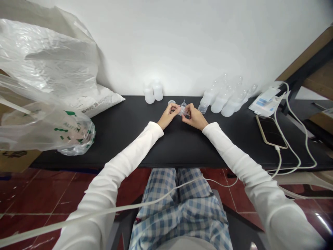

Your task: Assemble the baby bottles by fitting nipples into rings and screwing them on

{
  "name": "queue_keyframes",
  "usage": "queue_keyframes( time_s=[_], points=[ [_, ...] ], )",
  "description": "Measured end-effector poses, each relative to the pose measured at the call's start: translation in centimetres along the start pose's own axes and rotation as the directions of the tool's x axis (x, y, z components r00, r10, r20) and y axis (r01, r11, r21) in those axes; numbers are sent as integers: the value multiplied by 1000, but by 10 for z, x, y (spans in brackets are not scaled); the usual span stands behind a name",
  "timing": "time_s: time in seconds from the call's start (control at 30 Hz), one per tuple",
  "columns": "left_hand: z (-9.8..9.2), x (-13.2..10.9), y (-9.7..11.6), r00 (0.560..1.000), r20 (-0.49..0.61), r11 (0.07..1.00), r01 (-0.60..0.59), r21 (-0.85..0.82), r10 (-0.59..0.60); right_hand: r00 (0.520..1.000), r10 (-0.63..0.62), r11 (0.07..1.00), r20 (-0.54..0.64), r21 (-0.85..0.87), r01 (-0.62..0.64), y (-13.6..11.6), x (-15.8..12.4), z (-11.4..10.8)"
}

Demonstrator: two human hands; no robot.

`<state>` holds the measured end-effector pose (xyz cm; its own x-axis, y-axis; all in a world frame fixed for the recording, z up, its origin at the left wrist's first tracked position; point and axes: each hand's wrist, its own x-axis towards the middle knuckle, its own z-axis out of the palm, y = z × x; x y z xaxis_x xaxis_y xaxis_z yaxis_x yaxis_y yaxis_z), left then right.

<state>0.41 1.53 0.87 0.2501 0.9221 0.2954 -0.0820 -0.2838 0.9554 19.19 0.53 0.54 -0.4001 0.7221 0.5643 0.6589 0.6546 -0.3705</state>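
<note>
A small clear plastic part (183, 110) is pinched by the fingertips of the left hand (168, 116) and the right hand (195, 117), which are held close together over the black table (182, 146).

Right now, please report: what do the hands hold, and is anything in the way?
Left hand and right hand pinching small clear plastic part. Clear plastic bottles lying just beyond the right hand.
</note>
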Motion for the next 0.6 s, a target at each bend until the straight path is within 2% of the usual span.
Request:
queue_keyframes(
  time_s=[0.1, 0.2, 0.37, 0.47, 0.6],
  points=[
    [2, -2, 0, 991, 116, 996, 76, -55, -69, 1000, -10, 1000, -11, 23, 10, -2, -1, 2],
    [3, -4, 1, 983, 168, 997, 78, -26, -73, 1000, -16, 999, -5, 46, 17, -3, -2, 5],
    [4, -5, 0, 995, 89, 999, 32, 32, -35, 999, 37, 991, 6, 129, -37, -9, -3, 9],
    [7, -5, 5, 998, 15, 998, 57, 25, -58, 999, 43, 988, 33, 148, -48, -13, -2, 12],
    [12, -5, 15, 988, -50, 990, 142, -22, -143, 1000, -13, 999, 14, 29, 12, -14, 1, 11]
  ],
)
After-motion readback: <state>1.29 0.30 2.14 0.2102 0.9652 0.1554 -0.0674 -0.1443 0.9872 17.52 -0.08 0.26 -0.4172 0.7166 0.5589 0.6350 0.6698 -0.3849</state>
